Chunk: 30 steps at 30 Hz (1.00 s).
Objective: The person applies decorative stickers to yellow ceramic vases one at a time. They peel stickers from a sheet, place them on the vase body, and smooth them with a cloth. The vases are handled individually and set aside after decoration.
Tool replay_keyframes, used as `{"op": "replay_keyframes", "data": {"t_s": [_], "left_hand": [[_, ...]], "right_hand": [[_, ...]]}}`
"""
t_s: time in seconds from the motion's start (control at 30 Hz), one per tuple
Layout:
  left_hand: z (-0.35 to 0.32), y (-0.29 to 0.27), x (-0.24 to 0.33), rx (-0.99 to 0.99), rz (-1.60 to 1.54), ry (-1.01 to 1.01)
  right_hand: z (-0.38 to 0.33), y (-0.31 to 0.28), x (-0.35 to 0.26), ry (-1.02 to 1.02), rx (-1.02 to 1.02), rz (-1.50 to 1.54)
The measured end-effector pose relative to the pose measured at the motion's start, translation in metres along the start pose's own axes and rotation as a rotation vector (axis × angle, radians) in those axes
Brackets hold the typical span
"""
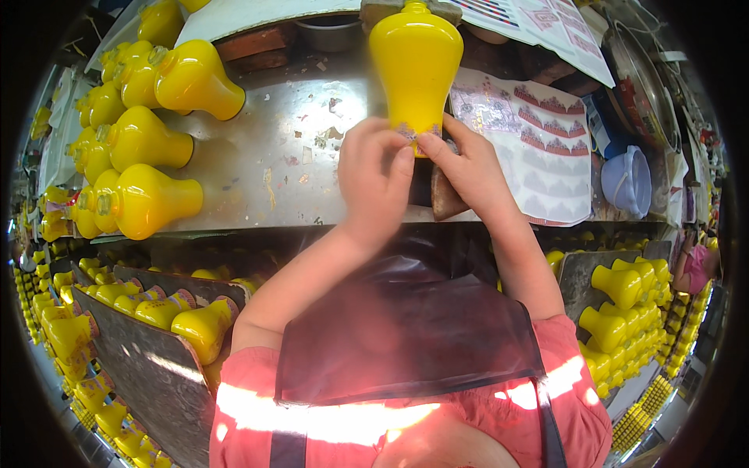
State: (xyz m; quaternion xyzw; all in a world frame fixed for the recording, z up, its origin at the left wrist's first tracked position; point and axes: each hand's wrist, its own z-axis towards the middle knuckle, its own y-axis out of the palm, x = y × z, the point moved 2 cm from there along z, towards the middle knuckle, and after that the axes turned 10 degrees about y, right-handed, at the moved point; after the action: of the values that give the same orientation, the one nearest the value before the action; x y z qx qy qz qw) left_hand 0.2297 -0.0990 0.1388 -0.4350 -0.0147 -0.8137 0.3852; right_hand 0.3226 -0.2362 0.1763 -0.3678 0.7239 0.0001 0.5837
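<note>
A glossy yellow bottle lies lengthwise in front of me at the middle of the workbench. Its wide shoulder and neck point away from me, and its narrower base end is close to me. Around that base runs a patterned purple-pink decal strip, partly hidden by my fingers. My left hand is closed on the left side of the base, its thumb and curled fingers at the decal. On the other side my right hand grips the base, its thumb pressing on the decal and its fingers behind. A brown block-like piece shows below the bottle, between my hands.
Several yellow bottles lie on the metal bench top at left. A decal sheet lies at right, beside a pale blue bucket. Boards with more yellow bottles stand below the bench on both sides.
</note>
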Motion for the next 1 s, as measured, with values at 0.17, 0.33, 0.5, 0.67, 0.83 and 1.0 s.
{"op": "replay_keyframes", "data": {"t_s": [0.17, 0.33, 0.5, 0.67, 0.83, 1.0], "left_hand": [[-0.003, -0.005, 0.006, -0.070, 0.017, 0.115], [0.011, -0.009, -0.013, -0.053, -0.327, -0.297], [0.021, 0.000, -0.016, -0.212, -0.113, -0.305], [0.021, 0.007, -0.010, -0.230, 0.060, -0.226], [0.023, 0.013, -0.006, -0.224, 0.161, -0.146], [0.022, 0.012, -0.005, -0.227, 0.119, -0.128]], "right_hand": [[-0.001, -0.006, 0.007, -0.061, -0.121, 0.294], [0.001, -0.009, 0.015, -0.023, -0.177, 0.288], [0.003, -0.003, 0.016, -0.005, -0.119, 0.212], [0.002, -0.003, 0.011, -0.046, -0.058, 0.147], [0.000, -0.002, 0.008, -0.041, -0.049, 0.106], [0.000, -0.004, 0.013, -0.031, -0.073, 0.168]]}}
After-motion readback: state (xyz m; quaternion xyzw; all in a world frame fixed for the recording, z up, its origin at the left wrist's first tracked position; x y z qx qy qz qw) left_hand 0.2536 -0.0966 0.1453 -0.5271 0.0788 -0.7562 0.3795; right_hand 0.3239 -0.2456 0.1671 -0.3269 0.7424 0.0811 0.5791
